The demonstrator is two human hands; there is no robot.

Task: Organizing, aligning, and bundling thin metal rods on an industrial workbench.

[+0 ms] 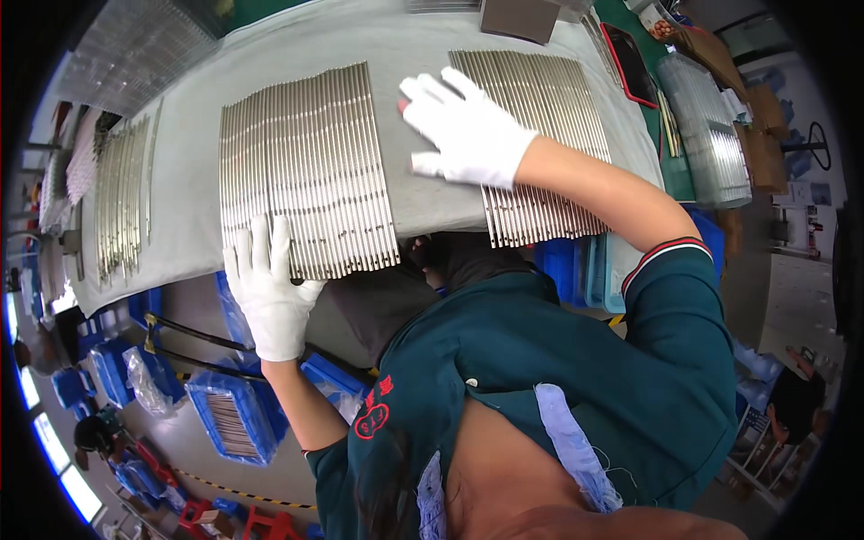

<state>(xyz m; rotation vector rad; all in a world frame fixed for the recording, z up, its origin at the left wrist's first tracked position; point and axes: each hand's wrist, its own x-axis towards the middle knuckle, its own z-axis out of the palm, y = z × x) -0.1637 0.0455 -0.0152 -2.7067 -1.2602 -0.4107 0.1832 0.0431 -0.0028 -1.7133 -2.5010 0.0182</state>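
Observation:
Two wide rows of thin, shiny metal rods lie side by side on a pale cloth point(184, 180) over the table. My left hand point(273, 301), in a white glove, rests its outstretched fingers on the near left end of the left row of rods point(310, 162). My right hand point(472, 130), gloved the same way, has its fingers spread at the left edge of the right row of rods point(553, 99). Part of that row is hidden under the right hand and forearm. Neither hand grips anything.
A smaller batch of rods point(121, 198) lies at the table's left end. Clear plastic trays point(706, 130) and a red-edged dark tablet-like device point(630, 67) sit to the right. A grey-brown box point(519, 18) stands at the back. Blue crates point(272, 409) are below on the left.

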